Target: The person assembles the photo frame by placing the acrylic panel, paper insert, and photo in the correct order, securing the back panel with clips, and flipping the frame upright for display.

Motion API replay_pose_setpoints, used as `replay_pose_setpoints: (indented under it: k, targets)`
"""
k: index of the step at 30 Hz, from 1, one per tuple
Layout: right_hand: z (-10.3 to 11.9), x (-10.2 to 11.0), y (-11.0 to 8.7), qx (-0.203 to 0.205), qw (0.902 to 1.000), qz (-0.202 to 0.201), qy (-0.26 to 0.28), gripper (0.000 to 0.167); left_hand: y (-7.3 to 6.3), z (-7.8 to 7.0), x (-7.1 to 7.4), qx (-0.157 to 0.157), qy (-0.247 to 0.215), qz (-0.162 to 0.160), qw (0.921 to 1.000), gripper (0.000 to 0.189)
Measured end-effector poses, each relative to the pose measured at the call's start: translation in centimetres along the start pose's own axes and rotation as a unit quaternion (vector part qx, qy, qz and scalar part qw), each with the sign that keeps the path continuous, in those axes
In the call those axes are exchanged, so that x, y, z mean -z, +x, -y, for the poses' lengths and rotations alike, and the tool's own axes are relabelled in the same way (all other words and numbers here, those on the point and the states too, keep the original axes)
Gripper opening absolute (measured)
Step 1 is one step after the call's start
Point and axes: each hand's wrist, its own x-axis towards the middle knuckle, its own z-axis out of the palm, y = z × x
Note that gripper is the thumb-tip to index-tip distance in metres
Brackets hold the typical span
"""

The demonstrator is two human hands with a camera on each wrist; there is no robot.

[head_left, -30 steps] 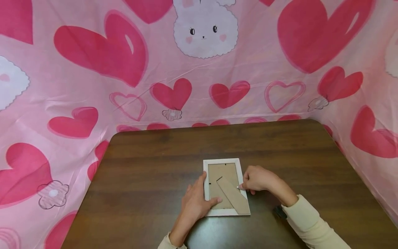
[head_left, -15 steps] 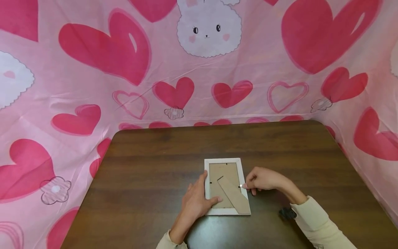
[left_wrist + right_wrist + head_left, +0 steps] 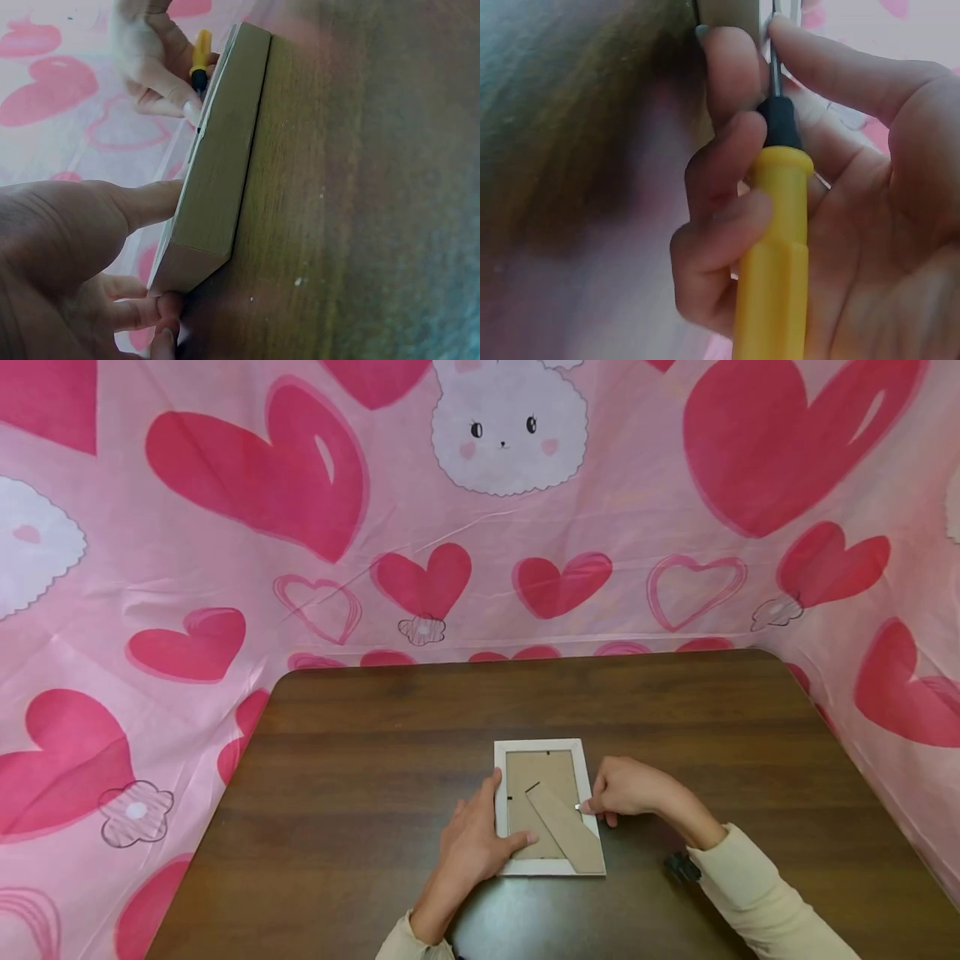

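Note:
A white picture frame (image 3: 537, 745) lies face down on the table, showing its brown backing board (image 3: 551, 768) and slanted easel leg (image 3: 566, 835). My left hand (image 3: 472, 839) grips its left side, thumb on the backing and fingers along the outer edge. At the right edge, my right hand (image 3: 630, 787) holds a yellow-handled screwdriver (image 3: 776, 247) with a black collar. Its metal shaft runs up under the thumb to the frame edge; the tip is hard to make out. In the head view the right hand hides the screwdriver handle. Small dark tabs (image 3: 548, 752) show at the top and left of the backing.
The dark wooden table (image 3: 375, 760) extends around the frame on all sides. Pink cloth (image 3: 480, 518) printed with hearts and rabbits hangs behind and beside it. A black object (image 3: 682, 867) sits at the right wrist by the sleeve.
My right hand drew slightly right, uncovering a dark tab at the frame's right edge, then came back left over it. The left hand keeps its place on the frame.

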Motion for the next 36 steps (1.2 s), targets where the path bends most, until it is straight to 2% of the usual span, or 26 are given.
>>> replay_pose_setpoints:
  k: [7,13,17,20,23,25,27,31,36]
  targets:
    - [1.6,0.1,0.1,-0.036,0.9976,0.0,-0.059,0.039,-0.1,-0.1,0.1,0.0,-0.002,0.0,1.0,0.106]
    - [3.8,0.2,0.3,-0.043,0.9888,0.023,-0.141,0.037,-0.2,-0.1,0.1,-0.003,0.001,-0.002,1.0,0.105]
    - [4.6,0.2,0.6,-0.054,0.9836,0.031,-0.169,0.036,-0.2,-0.1,0.0,-0.005,0.004,-0.002,1.0,0.105]
    - [4.0,0.5,0.6,-0.031,0.9888,0.032,-0.143,0.038,-0.2,-0.1,0.0,-0.004,0.001,-0.004,1.0,0.105]
    - [2.4,0.9,0.2,-0.007,0.9971,0.04,-0.064,0.039,-0.2,0.0,0.0,-0.005,0.001,-0.005,1.0,0.105]
    - [1.3,0.9,0.0,0.003,0.9987,0.049,-0.008,0.038,-0.2,0.0,0.0,-0.006,0.001,-0.003,1.0,0.104]
    - [0.5,0.9,-0.2,0.003,0.9981,0.058,0.021,0.039,-0.3,-0.1,0.0,-0.007,0.001,-0.001,1.0,0.104]
    - [0.3,0.6,-0.3,0.022,0.9984,0.053,0.003,0.039,-0.2,-0.2,0.1,-0.005,-0.005,-0.001,1.0,0.105]
    - [1.5,0.4,-0.3,0.001,0.9985,0.033,-0.044,0.042,-0.2,-0.1,0.1,-0.004,-0.004,-0.004,1.0,0.105]
